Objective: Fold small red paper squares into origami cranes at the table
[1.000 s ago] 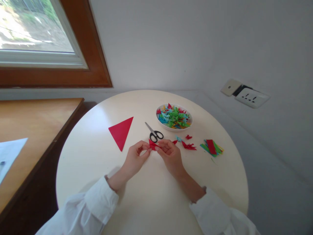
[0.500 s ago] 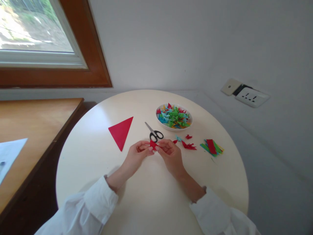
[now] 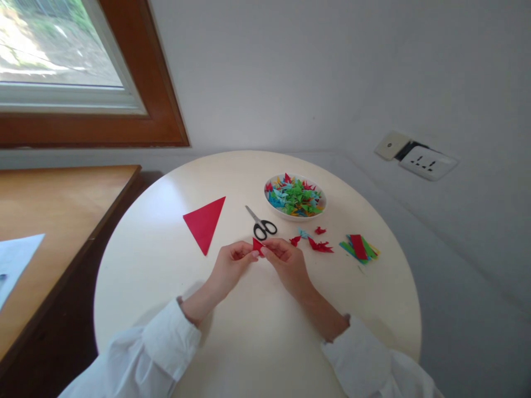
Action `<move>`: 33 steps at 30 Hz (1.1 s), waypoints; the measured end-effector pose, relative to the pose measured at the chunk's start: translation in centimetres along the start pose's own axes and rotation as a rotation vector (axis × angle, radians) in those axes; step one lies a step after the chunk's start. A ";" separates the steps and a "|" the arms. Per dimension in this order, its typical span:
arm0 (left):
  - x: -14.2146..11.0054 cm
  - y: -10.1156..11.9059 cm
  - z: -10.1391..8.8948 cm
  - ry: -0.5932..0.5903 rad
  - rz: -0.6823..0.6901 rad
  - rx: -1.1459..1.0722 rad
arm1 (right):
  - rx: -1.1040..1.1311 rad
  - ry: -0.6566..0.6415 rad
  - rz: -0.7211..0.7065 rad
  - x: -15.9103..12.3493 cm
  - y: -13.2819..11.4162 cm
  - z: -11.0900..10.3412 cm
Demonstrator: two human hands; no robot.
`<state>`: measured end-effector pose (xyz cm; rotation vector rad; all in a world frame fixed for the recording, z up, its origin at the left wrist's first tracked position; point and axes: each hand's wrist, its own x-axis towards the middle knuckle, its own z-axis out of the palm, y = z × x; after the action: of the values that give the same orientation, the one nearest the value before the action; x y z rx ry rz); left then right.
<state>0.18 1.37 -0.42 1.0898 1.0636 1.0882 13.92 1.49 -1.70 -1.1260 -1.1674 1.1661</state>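
My left hand and my right hand meet over the middle of the round cream table. Between their fingertips both pinch a small folded piece of red paper, held just above the tabletop. Black-handled scissors lie directly beyond the hands. A larger red paper triangle rests flat to the left of the scissors.
A white bowl heaped with small coloured folded papers stands behind the scissors. Small red and blue folded pieces and a stack of coloured strips lie to the right. A wooden desk with a white sheet adjoins on the left; wall sockets at right.
The hands have drawn slightly closer together, and the red piece now shows less between the fingertips. Everything else on the table is where it was.
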 end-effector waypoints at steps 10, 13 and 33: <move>0.2 -0.4 -0.3 -0.048 0.062 0.119 | -0.145 -0.044 -0.080 -0.1 0.3 -0.2; 0.2 -0.3 -0.4 -0.051 0.071 0.146 | -0.174 -0.041 -0.093 -0.1 0.1 -0.2; 0.0 -0.4 -0.4 -0.107 0.172 0.397 | -0.235 -0.033 -0.137 0.1 0.1 -0.4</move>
<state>-0.21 1.37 -0.88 1.5625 1.1440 0.9610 14.36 1.59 -1.84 -1.1850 -1.4126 0.9639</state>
